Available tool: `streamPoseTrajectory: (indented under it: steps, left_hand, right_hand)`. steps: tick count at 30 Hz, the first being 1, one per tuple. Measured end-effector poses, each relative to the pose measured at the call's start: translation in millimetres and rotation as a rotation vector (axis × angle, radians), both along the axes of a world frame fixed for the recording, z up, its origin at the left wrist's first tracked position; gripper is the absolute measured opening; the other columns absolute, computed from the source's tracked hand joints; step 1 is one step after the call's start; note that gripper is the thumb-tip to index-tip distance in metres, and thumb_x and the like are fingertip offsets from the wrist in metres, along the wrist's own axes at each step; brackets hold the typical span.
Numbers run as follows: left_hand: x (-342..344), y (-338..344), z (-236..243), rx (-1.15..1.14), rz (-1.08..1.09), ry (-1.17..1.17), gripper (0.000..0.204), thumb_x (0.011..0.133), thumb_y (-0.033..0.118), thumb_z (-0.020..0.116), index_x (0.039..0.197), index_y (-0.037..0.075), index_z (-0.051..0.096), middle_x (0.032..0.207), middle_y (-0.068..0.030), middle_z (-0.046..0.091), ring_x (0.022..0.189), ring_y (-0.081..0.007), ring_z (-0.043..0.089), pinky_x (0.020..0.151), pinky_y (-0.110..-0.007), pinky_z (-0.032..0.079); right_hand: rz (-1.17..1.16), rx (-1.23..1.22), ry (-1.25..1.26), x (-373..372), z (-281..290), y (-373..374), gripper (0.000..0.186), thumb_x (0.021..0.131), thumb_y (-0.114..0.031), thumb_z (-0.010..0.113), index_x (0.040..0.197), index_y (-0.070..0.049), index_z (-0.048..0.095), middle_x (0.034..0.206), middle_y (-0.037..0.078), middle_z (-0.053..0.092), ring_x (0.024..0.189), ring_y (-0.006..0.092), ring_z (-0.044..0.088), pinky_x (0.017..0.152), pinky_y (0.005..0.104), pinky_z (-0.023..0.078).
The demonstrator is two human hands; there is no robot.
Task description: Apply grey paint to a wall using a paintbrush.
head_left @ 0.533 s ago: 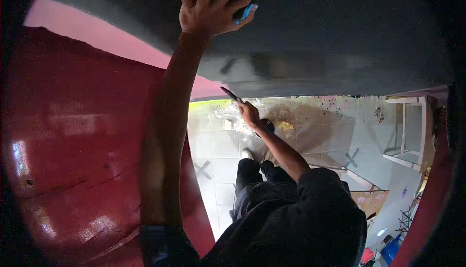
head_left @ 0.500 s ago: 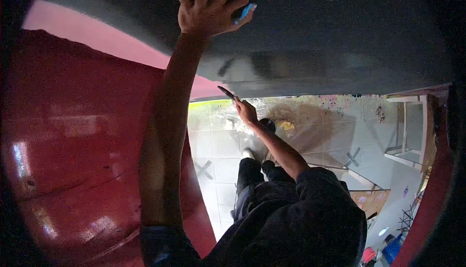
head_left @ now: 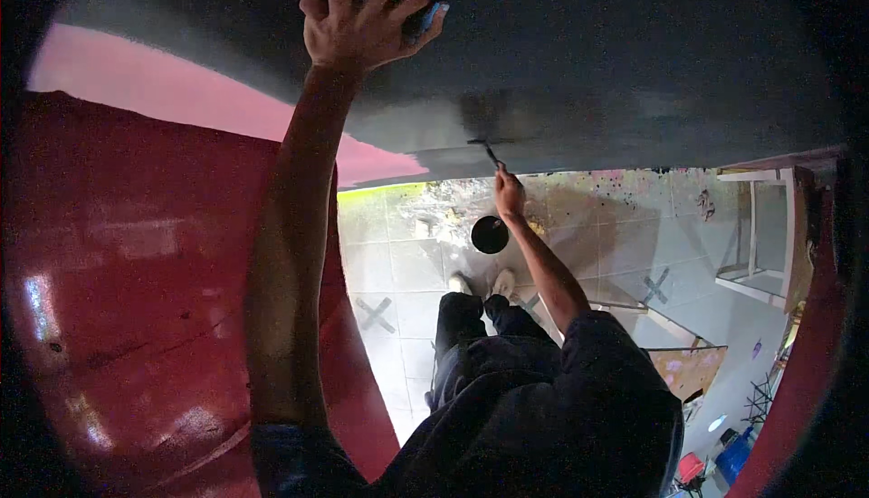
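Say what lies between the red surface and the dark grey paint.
In the head view, a pink band lies between them, partly crossed by the left forearm.

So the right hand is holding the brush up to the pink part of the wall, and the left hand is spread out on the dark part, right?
Not quite: in the head view, the brush is up to the dark part of the wall, not the pink part. The right hand does hold it, and the left hand is spread out on the dark part.
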State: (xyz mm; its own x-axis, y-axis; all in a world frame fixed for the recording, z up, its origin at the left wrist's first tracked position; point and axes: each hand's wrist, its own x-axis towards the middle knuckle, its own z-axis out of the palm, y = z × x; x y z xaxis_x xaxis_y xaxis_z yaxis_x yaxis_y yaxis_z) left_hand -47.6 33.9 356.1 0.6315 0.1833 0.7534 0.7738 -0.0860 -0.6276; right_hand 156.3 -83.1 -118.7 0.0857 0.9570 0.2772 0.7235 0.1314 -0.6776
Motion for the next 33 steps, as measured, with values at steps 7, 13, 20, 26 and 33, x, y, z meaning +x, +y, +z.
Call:
streamPoseTrajectory:
  steps: [7,13,20,26,33]
  left_hand:
    - [-4,-6,5,0.01,0.01,0.006,0.053,0.08,0.05,0.052,0.127,0.025,0.048,0.136,-0.0069,0.044,0.126,-0.0342,0.037,0.099,-0.05,0.029]
    - [3,-6,4,0.006,0.009,-0.012,0.051,0.081,0.049,0.051,0.127,0.026,0.048,0.138,-0.0057,0.043,0.127,-0.0337,0.037,0.098,-0.049,0.029]
    - [5,-6,5,0.011,0.014,-0.009,0.05,0.081,0.051,0.049,0.125,0.027,0.05,0.136,-0.0064,0.044,0.124,-0.0344,0.039,0.097,-0.05,0.031]
    - [-9,-12,7,0.008,0.042,0.008,0.051,0.083,0.051,0.048,0.127,0.025,0.049,0.137,-0.0087,0.043,0.124,-0.035,0.039,0.098,-0.05,0.031]
    - [-21,6,-10,-0.024,-0.062,-0.068,0.057,0.077,0.055,0.059,0.127,0.029,0.051,0.137,-0.0063,0.042,0.123,-0.0333,0.037,0.099,-0.05,0.028]
  right_hand:
    - [0.307,-0.04,-0.022,-41,22,-27,0.029,0.088,-0.02,0.057,0.116,-0.013,0.059,0.069,0.012,0.058,0.062,0.0308,0.058,0.054,0.0407,0.047]
    - [0.473,-0.143,-0.029,-123,16,-9,0.033,0.089,-0.021,0.054,0.121,-0.013,0.055,0.071,0.015,0.057,0.059,0.0318,0.058,0.052,0.042,0.047]
    - [0.329,-0.18,-0.017,-119,3,10,0.034,0.091,-0.025,0.052,0.123,-0.015,0.054,0.07,0.014,0.056,0.062,0.0327,0.058,0.051,0.0422,0.046]
    - [0.219,0.014,0.032,-22,-1,13,0.03,0.089,-0.023,0.054,0.118,-0.015,0.058,0.075,0.013,0.061,0.067,0.0319,0.06,0.057,0.0419,0.047]
    - [-0.376,-0.096,-0.017,186,-12,19,0.021,0.09,-0.02,0.051,0.101,-0.008,0.065,0.084,0.017,0.066,0.073,0.0333,0.063,0.06,0.0406,0.048]
